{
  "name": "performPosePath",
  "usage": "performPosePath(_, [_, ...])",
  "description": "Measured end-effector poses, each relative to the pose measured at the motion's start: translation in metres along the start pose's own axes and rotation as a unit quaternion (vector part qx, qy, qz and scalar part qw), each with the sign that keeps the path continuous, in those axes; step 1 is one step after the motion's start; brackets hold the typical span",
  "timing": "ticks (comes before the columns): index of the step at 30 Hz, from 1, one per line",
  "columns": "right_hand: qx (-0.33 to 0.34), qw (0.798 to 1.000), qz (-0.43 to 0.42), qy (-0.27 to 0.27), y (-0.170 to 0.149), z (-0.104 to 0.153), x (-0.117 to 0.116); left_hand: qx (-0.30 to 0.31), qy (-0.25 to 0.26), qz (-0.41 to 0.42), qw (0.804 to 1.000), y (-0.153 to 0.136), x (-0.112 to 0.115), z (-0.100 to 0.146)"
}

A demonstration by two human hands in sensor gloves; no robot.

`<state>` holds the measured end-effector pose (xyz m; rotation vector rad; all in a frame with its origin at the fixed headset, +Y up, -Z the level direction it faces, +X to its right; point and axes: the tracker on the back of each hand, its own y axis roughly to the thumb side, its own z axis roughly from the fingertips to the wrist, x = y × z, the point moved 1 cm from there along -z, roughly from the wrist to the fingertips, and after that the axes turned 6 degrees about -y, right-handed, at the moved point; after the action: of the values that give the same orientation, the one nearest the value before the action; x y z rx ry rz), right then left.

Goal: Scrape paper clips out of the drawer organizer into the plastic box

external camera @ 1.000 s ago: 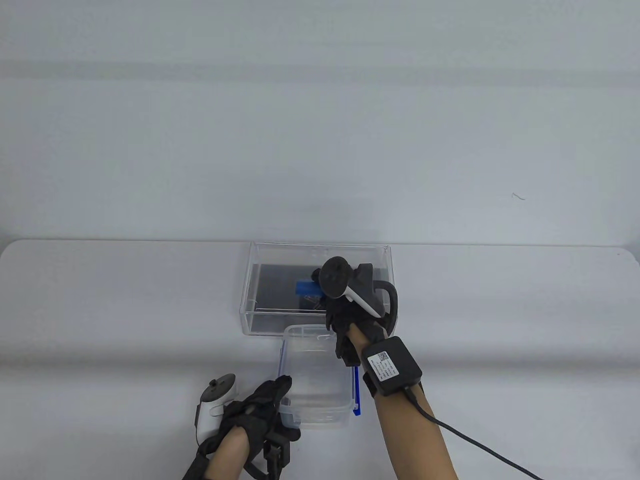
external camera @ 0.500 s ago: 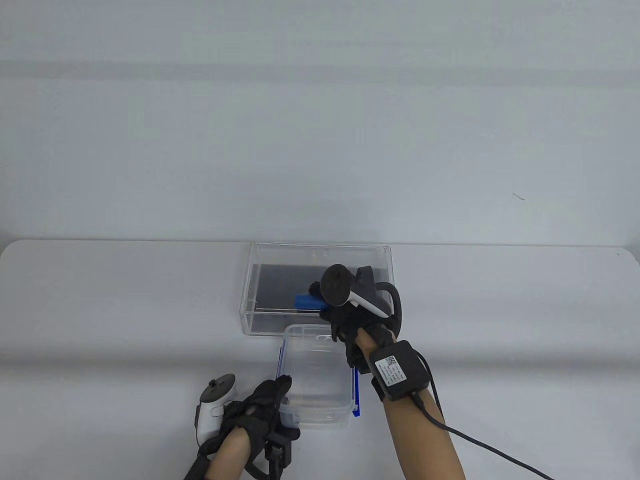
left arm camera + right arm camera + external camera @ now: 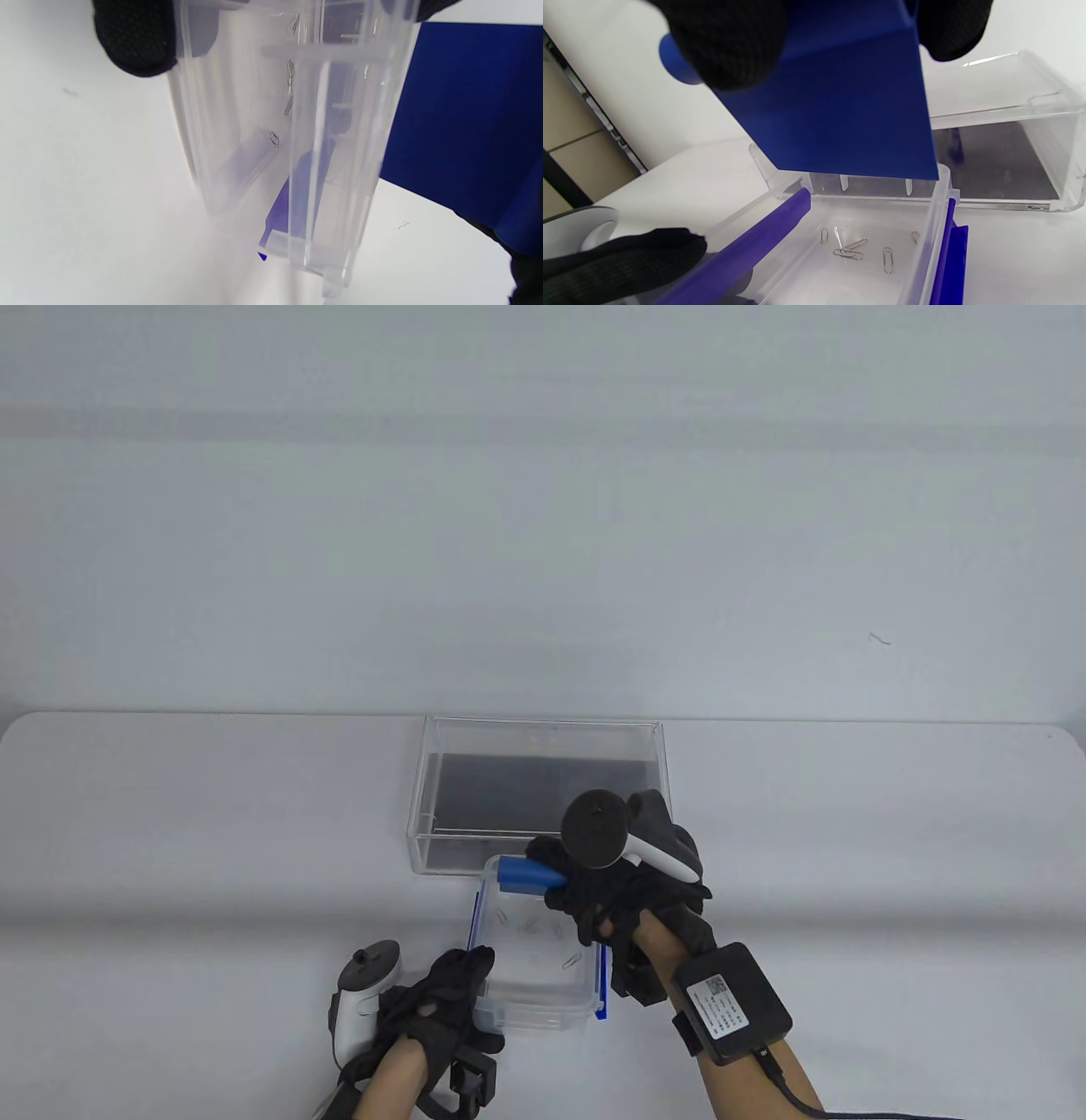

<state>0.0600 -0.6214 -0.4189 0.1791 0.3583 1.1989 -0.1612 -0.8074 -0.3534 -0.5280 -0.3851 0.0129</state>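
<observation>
the right wrist view catches the blue scraper face-on, its flat edge tipped over the plastic box, while the table view shows only its blue stub. paper clips lie scattered on the box floor, five or six of them. the clear drawer organizer sits just behind the box on the counter, dark base showing. right hand grips the scraper above the box's far rim; left hand holds the box's near left corner.
</observation>
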Motion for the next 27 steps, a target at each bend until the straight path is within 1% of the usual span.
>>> performPosePath(3, [-0.004, 0.998, -0.038, -0.054, -0.009, 0.020, 0.001, 0.006, 0.012, -0.021, 1.000, 0.003, -0.002, 0.001])
performPosePath(7, [-0.020, 0.986, -0.088, -0.139, -0.025, 0.051, -0.001, 0.015, 0.020, -0.041, 0.999, 0.007, -0.001, 0.003])
performPosePath(11, [-0.064, 0.962, -0.155, -0.215, -0.052, 0.086, -0.005, 0.025, 0.019, -0.058, 0.998, 0.012, 0.001, 0.004])
performPosePath(15, [-0.142, 0.931, -0.188, -0.278, -0.087, 0.121, -0.016, 0.036, 0.018, -0.067, 0.997, 0.017, 0.003, 0.007])
performPosePath(19, [-0.204, 0.908, -0.220, -0.293, -0.115, 0.142, -0.032, 0.045, 0.021, -0.071, 0.996, 0.020, 0.002, 0.010])
performPosePath(22, [-0.226, 0.891, -0.263, -0.292, -0.130, 0.147, -0.044, 0.050, 0.028, -0.074, 0.996, 0.021, -0.001, 0.011])
performPosePath(24, [-0.234, 0.891, -0.278, -0.272, -0.136, 0.149, -0.050, 0.053, 0.032, -0.074, 0.995, 0.022, -0.003, 0.013])
performPosePath(27, [-0.232, 0.893, -0.280, -0.267, -0.139, 0.150, -0.051, 0.064, 0.032, -0.074, 0.995, 0.027, -0.005, 0.015])
